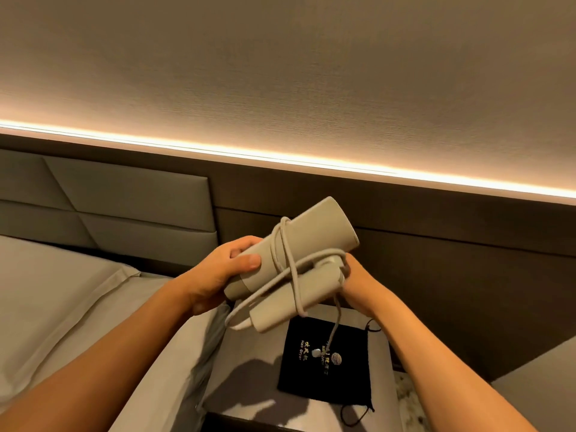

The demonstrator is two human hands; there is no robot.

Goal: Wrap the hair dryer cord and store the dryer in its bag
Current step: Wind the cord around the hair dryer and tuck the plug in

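One dryer (pixel 299 254), held above the worktop (pixel 249 378): left hand (pixel 218 275) wraps its rear end, right hand (pixel 355 285), mostly hidden behind it, pinches the cord (pixel 291 269). Several loops wound, plug dangling. One black bag (pixel 327 366) lies flat below the dryer, print blurred.

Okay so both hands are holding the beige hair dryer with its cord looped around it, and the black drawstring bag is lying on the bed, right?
Not quite. The black drawstring bag lies on the grey bedside table, not the bed, as the head view shows. The rest holds: the left hand and right hand hold the beige hair dryer, its cord looped around it.
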